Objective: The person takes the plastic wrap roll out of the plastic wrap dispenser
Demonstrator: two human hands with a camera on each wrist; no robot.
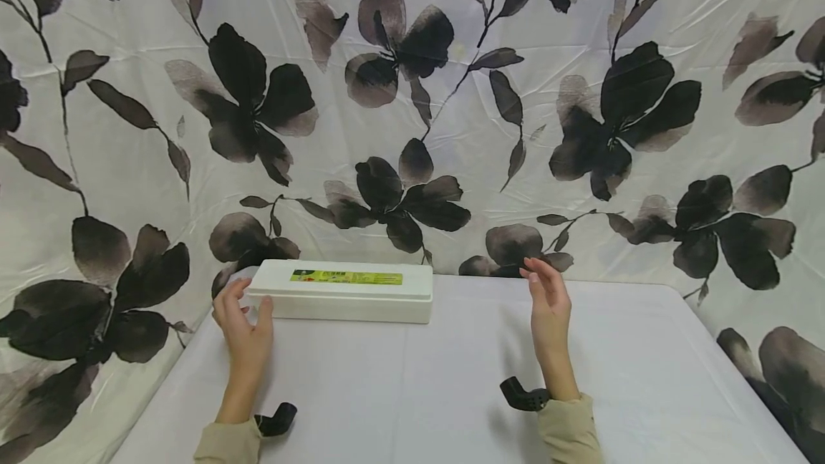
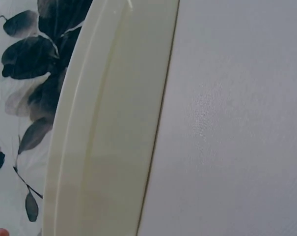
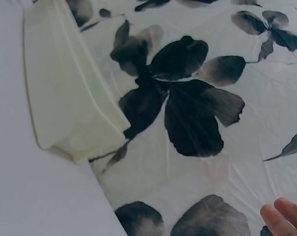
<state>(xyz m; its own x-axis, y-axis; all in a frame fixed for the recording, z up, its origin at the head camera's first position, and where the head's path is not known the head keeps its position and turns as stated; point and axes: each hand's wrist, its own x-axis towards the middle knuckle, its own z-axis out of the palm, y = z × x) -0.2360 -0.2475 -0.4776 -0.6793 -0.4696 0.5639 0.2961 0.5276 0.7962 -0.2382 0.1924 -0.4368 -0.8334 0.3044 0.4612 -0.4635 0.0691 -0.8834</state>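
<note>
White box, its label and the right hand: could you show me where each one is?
Box (image 1: 351, 309), head view, on its front side.
Label (image 1: 346, 277), head view, on its middle.
Right hand (image 1: 551, 308), head view, midway between fingertips and wrist.

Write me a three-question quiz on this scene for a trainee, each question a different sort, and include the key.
1. Multiple choice: what colour is the label on top of the white box?
A) Blue
B) Yellow-green
C) Purple

2. True or false: the right hand is touching the box.

3. Fill in the blank: in the head view, the left hand is at the ____ end of the box.

Key:
1. B
2. False; bare table shows between the right hand and the box.
3. left
</note>
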